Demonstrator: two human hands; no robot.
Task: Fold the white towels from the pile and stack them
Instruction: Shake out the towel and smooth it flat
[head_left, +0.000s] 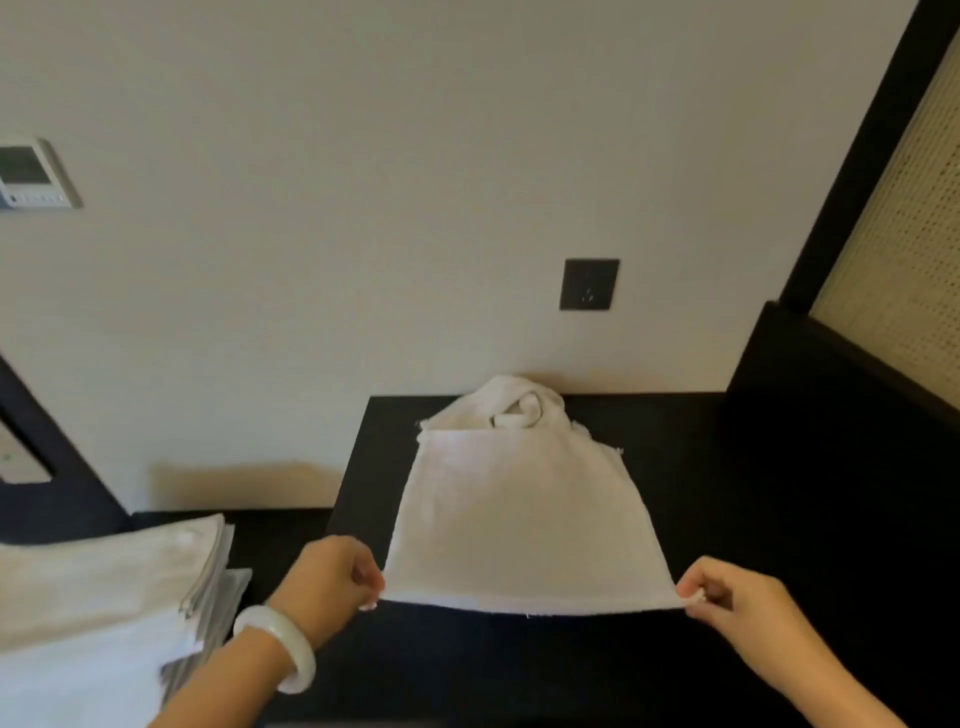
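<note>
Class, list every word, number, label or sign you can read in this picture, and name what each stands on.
No text here can be read.
On the wall control panel: screen and button marks, too blurred to read.
On the dark wall socket: no legible marking.
On the white towel: no label shows.

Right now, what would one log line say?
towel: pulled taut | left hand: pinches corner | right hand: pinches corner | folded stack: left
</note>
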